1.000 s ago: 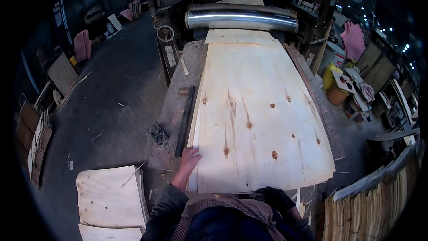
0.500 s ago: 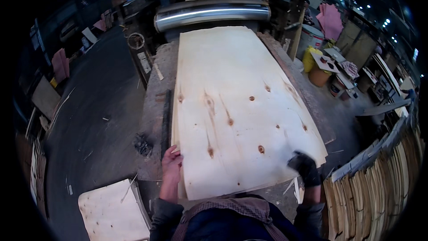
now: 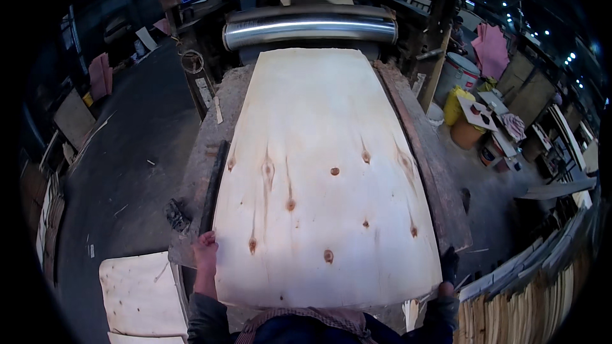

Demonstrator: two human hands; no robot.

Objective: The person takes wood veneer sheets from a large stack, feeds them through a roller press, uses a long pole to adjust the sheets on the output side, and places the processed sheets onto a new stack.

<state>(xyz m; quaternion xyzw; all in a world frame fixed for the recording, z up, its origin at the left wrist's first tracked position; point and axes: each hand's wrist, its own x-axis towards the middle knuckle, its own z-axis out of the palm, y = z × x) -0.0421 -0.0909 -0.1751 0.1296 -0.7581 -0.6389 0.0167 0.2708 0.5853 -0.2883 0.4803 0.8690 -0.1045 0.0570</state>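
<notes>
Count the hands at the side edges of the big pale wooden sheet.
2: the bare left hand at the left edge of the pale wooden sheet, and the dark-gloved right hand at its right edge. No others show there.

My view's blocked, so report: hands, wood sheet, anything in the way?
Left hand at the left edge, gloved right hand at the right. Wood sheet lying flat, far end short of the metal roller. Dark bar beside sheet's left edge.

Veneer sheet (image 3: 328, 178) on table (image 3: 449, 209) — roller (image 3: 310, 33) behind.
</notes>
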